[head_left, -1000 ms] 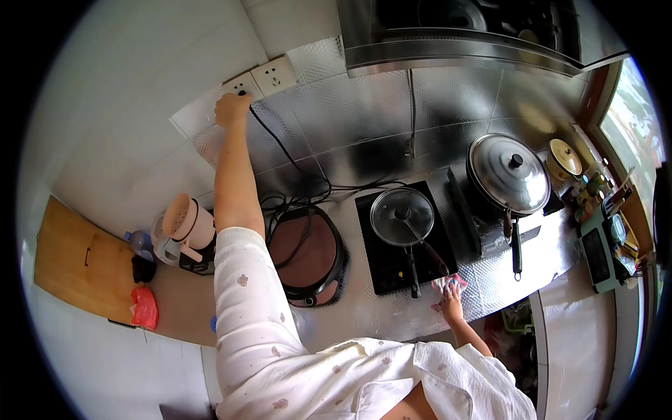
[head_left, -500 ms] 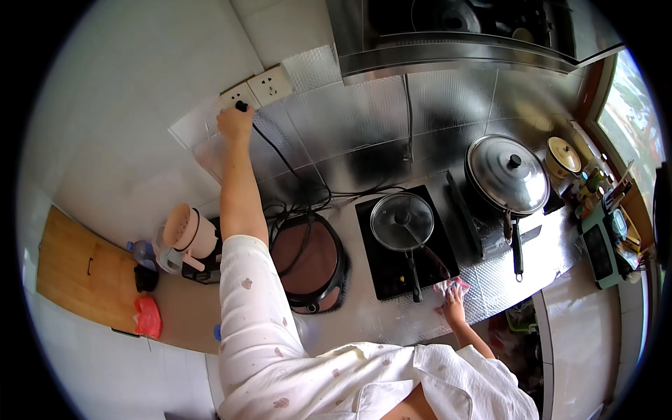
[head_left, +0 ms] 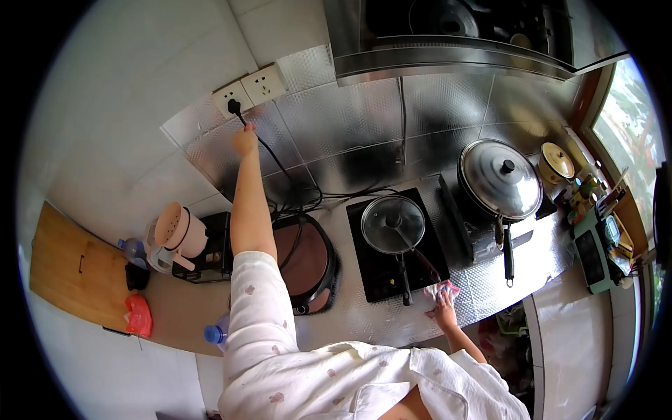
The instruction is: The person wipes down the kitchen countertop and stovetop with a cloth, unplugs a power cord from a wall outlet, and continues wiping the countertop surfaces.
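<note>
A black plug (head_left: 234, 106) sits in the left wall socket (head_left: 225, 92), its power cord (head_left: 280, 155) hanging toward the counter. Just below the plug, my left hand (head_left: 245, 141) has its fingers curled at the cord. My right hand (head_left: 444, 308) grips a pink-and-white cloth (head_left: 441, 289) on the counter, by the front right corner of a black induction cooker (head_left: 369, 278). On that cooker stands a pan with a glass lid (head_left: 378, 227), its handle pointing toward me. Under my left forearm is a round brown electric griddle (head_left: 315, 255), partly hidden.
A large lidded wok (head_left: 483, 175) stands on a stove to the right, beside a small yellow pot (head_left: 556, 162). At left are a pink strainer pot (head_left: 183, 234), a red bag (head_left: 138, 316) and a blue-capped bottle (head_left: 213, 334). A range hood (head_left: 448, 61) hangs above.
My left hand has come down off the plug, which stays in the socket. My right hand remains on the cloth. The view has shifted slightly, and the blue-capped bottle shows more.
</note>
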A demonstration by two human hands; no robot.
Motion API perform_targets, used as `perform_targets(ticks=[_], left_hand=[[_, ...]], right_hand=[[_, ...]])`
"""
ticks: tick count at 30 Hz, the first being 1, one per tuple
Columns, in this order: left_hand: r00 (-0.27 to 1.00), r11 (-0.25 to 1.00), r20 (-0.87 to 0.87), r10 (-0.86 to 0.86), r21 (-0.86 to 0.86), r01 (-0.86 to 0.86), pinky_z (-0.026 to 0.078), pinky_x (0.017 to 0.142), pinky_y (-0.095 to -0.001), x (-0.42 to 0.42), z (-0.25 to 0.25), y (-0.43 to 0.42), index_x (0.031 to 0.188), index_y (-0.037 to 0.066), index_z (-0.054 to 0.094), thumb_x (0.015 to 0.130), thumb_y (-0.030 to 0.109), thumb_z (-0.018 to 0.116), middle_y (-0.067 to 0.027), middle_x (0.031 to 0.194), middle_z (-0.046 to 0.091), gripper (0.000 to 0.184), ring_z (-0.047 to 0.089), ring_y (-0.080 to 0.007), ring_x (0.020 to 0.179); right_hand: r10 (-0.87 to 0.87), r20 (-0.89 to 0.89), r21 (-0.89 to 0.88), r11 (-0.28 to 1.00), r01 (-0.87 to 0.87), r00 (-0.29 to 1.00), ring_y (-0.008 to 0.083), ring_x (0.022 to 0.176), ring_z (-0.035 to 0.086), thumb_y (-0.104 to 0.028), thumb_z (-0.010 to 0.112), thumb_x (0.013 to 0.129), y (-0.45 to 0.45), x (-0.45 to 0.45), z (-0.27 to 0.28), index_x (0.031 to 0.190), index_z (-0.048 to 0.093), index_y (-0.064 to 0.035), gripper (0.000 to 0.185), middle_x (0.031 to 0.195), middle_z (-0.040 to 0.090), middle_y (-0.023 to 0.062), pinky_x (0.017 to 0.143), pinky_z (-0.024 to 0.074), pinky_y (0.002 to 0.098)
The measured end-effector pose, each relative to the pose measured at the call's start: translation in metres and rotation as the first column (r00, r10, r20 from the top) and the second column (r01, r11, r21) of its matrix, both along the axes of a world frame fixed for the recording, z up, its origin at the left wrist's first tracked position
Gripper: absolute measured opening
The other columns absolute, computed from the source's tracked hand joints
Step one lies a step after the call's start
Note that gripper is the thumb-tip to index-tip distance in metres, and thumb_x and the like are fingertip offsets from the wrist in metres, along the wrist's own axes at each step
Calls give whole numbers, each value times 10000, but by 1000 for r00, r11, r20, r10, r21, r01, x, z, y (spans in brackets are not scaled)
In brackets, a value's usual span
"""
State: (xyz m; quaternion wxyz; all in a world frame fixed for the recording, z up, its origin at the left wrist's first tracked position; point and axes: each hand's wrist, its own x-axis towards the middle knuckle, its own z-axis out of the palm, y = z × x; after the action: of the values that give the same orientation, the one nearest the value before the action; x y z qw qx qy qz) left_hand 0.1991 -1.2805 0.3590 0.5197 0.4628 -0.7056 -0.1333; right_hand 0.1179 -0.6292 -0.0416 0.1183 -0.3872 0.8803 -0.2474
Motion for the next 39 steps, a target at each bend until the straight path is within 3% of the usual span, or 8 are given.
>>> perform_targets(ticks=[11,13,18,21,24,29,32,39], left_hand=[[963,992,266,42,101,-71,422,663,-364,13,10,4,765,54,656,822,255,539,-120,782,645,240,599,-236,747],[910,875,-326,-257,320,363,410,668,-353,26,9,-7,751,50,653,829,251,539,-96,774,638,244,576,-205,730],[961,932,-177,-212,259,253,391,632,-355,34,9,13,681,38,637,828,268,547,-77,752,609,288,536,-187,718],[976,993,194,-100,87,84,378,597,-355,26,-5,-18,666,42,632,824,283,552,-65,722,583,299,515,-178,686],[890,787,-412,-195,476,393,335,517,-348,30,12,5,723,87,630,829,309,545,-22,653,521,260,413,-176,535],[818,683,-431,-380,466,562,310,513,-310,45,14,3,747,78,617,845,307,543,-19,658,489,260,396,-144,591],[945,875,-223,-240,371,310,293,507,-276,38,7,13,740,78,602,857,296,533,11,606,409,257,370,-103,590],[824,677,-436,-361,486,553,346,566,-321,56,4,3,745,51,608,863,306,516,-26,646,508,295,447,-151,623]], right_hand=[[-17,-14,23,1000,17,1000,404,1265,209,-228,644,695,-1,2,8,1189,470,9,574,1322,342,164,1021,245,480],[-31,-11,19,999,31,999,416,1261,207,-203,645,681,-2,3,6,1197,461,4,585,1329,331,167,1020,249,477],[59,-170,110,993,-41,984,450,1231,241,-301,750,568,1,-1,-20,1252,402,-28,815,1347,301,177,1000,277,489],[26,-179,69,997,-14,983,442,1235,237,-310,755,558,-2,4,-2,1239,423,-22,810,1347,300,180,999,271,492],[31,-127,119,993,-16,991,430,1244,216,-335,747,555,-4,6,17,1196,474,-7,770,1354,298,167,1009,255,484],[71,-90,132,989,-59,993,433,1248,213,-319,741,571,-3,-2,-7,1225,450,-18,776,1352,296,175,1007,258,494],[-42,26,96,995,39,999,407,1269,193,-184,663,661,-6,8,24,1232,428,-2,643,1353,287,173,1028,222,495],[106,-101,165,982,-89,989,401,1276,177,-147,619,688,1,-3,-11,1245,405,11,617,1350,294,174,1048,203,469]])
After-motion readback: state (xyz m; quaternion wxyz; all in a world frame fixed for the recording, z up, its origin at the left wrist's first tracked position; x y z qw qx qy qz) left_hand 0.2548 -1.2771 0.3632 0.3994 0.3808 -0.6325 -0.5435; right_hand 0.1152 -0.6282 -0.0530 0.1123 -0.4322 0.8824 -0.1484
